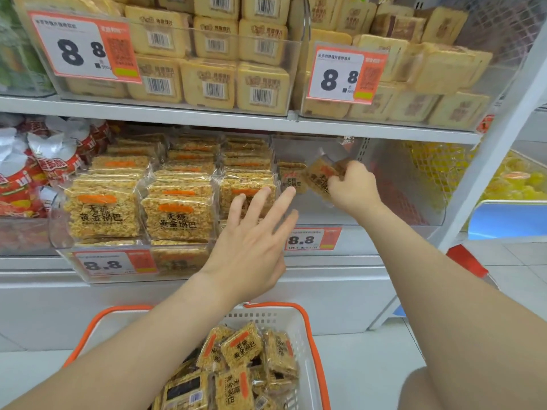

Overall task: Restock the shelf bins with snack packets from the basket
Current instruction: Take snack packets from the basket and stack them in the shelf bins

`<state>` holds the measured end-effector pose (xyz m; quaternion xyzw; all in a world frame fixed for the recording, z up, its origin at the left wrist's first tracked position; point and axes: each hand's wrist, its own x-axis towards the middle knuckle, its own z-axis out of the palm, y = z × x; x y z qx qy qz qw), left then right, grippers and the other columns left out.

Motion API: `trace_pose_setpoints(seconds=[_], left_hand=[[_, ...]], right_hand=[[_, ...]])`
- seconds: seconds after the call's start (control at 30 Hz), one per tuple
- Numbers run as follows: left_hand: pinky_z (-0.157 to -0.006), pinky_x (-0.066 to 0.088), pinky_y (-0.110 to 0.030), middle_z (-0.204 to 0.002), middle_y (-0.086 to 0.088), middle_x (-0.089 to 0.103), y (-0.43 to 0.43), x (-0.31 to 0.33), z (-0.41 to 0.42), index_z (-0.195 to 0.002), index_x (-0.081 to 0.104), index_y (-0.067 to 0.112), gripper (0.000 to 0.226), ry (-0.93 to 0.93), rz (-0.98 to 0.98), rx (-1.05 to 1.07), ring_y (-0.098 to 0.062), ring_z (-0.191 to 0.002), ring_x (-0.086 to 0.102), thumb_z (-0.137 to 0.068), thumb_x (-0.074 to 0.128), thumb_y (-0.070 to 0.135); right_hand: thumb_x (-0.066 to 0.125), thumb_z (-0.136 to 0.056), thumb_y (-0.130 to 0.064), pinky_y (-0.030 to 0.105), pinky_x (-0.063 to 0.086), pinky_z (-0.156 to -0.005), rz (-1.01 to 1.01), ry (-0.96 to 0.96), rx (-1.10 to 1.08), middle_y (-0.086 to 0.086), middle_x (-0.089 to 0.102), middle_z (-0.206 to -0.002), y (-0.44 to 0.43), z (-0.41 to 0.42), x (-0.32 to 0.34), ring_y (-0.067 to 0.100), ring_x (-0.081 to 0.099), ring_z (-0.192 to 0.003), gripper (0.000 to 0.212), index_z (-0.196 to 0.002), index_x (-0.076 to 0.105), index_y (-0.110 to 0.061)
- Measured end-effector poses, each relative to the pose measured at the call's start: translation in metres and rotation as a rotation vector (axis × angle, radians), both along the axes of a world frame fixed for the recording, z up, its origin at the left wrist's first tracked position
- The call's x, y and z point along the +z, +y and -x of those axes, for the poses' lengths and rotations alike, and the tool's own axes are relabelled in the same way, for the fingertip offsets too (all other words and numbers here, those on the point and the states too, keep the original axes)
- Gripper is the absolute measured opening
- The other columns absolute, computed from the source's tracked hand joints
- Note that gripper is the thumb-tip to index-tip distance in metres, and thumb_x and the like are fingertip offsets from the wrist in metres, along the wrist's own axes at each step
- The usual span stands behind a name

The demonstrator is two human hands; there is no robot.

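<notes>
Head view, middle shelf (340, 261). We recorded the right hand (352, 187) inside the clear right bin (414, 187), its fingers curled round a packet (318, 176) that was held tilted, clear of the bin floor. Just left of it a second packet (291, 176) stood upright near the bin's left wall. The left hand (251, 241) was open, fingers straight and spread, the back of the hand toward us. It lay before the seam between the two bins, its fingertips over the right stack of the left bin (59, 229); we could not tell whether they touched. That bin was packed with stacks (102, 208) of the same packets, labels facing out. A price tag (312, 238) reading 8.8 hung on the front of the right bin. Below the forearms, on the floor, we noted the white basket (307, 335) with orange handles, holding a loose heap (241, 344) of like packets at mixed angles. On the shelf above, clear bins held pale packs (213, 84) bearing barcodes.
</notes>
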<state>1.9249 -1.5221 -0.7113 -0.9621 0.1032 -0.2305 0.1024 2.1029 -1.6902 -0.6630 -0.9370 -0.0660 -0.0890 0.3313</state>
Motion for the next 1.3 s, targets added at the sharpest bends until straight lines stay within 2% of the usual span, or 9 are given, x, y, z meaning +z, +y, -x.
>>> trace_pose_setpoints(seconds=[0.17,0.3,0.43,0.53,0.63,0.73,0.87,1.03,1.3], left_hand=[[-0.105,0.027,-0.063,-0.176,-0.011,-0.001,-0.012,-0.006,-0.013,-0.152,0.048,0.014,0.07,-0.024,-0.116,0.065,-0.047,-0.144,0.026,-0.09,0.06,0.043],[-0.106,0.027,-0.063,-0.172,-0.012,0.02,-0.013,-0.01,-0.021,-0.135,0.06,0.012,0.055,-0.017,-0.114,0.078,-0.046,-0.14,0.03,-0.087,0.062,0.037],[-0.107,0.029,-0.062,-0.161,-0.011,0.035,-0.01,-0.013,-0.021,-0.13,0.062,0.011,0.051,-0.035,-0.103,0.059,-0.044,-0.136,0.035,-0.085,0.063,0.036],[-0.107,0.029,-0.062,-0.159,-0.012,0.037,-0.009,-0.011,-0.021,-0.128,0.063,0.011,0.05,-0.05,-0.113,0.051,-0.044,-0.135,0.037,-0.084,0.061,0.035],[-0.107,0.028,-0.061,-0.159,-0.012,0.038,-0.009,-0.01,-0.021,-0.127,0.063,0.011,0.05,-0.044,-0.119,0.048,-0.043,-0.134,0.039,-0.083,0.062,0.035],[-0.106,0.029,-0.062,-0.158,-0.013,0.038,-0.007,-0.011,-0.021,-0.129,0.062,0.011,0.052,-0.025,-0.116,0.046,-0.042,-0.134,0.041,-0.084,0.063,0.036],[-0.106,0.03,-0.061,-0.158,-0.014,0.037,-0.005,-0.01,-0.018,-0.136,0.057,0.012,0.058,-0.002,-0.103,0.025,-0.039,-0.132,0.044,-0.085,0.062,0.038],[-0.104,0.033,-0.059,-0.159,-0.016,0.038,-0.003,-0.007,-0.009,-0.145,0.051,0.013,0.066,-0.024,-0.026,-0.025,-0.041,-0.126,0.049,-0.083,0.064,0.032],[-0.093,0.038,-0.048,-0.125,-0.013,0.058,0.008,-0.013,0.016,-0.123,0.062,0.014,0.045,-0.157,0.04,-0.184,-0.039,-0.107,0.054,-0.078,0.067,0.014]], right_hand=[[0.061,-0.093,-0.016,0.05,0.051,-0.1,0.26,0.042,0.027,0.023,0.061,-0.128,0.021,-0.035,-0.02,0.048,0.057,-0.121,0.036,-0.128,0.057,-0.018],[0.057,-0.094,-0.007,0.041,0.046,-0.085,0.355,0.076,0.08,0.021,0.055,-0.132,0.037,-0.055,-0.034,0.041,0.051,-0.128,0.045,-0.138,0.051,-0.015],[0.055,-0.091,-0.015,0.041,0.038,-0.089,0.426,0.067,0.127,0.013,0.061,-0.119,0.055,-0.071,-0.045,0.039,0.047,-0.13,0.036,-0.127,0.056,-0.014],[0.059,-0.094,-0.013,0.037,0.042,-0.094,0.418,0.054,0.061,0.013,0.048,-0.134,0.067,-0.073,-0.042,0.031,0.053,-0.107,0.04,-0.133,0.05,-0.013],[0.058,-0.095,-0.003,0.034,0.044,-0.099,0.414,-0.002,0.033,0.019,0.04,-0.141,0.07,-0.079,-0.046,0.038,0.044,-0.128,0.046,-0.139,0.044,-0.009],[0.055,-0.097,-0.014,0.032,0.038,-0.102,0.425,0.051,0.135,0.004,0.058,-0.137,0.073,-0.081,-0.049,0.031,0.044,-0.129,0.034,-0.129,0.062,-0.025],[0.062,-0.097,-0.021,0.034,0.043,-0.112,0.33,0.191,0.255,-0.002,0.058,-0.144,0.065,-0.08,-0.048,0.028,0.041,-0.14,0.033,-0.124,0.07,-0.038],[0.053,-0.101,-0.022,0.034,0.04,-0.115,0.351,0.216,0.346,0.005,0.053,-0.153,0.048,-0.068,-0.04,0.03,0.048,-0.139,0.04,-0.138,0.066,-0.031],[0.054,-0.087,-0.005,0.046,0.058,-0.093,0.232,-0.028,0.2,0.021,0.071,-0.117,0.022,-0.016,-0.018,0.043,0.066,-0.106,0.035,-0.117,0.072,-0.009]])
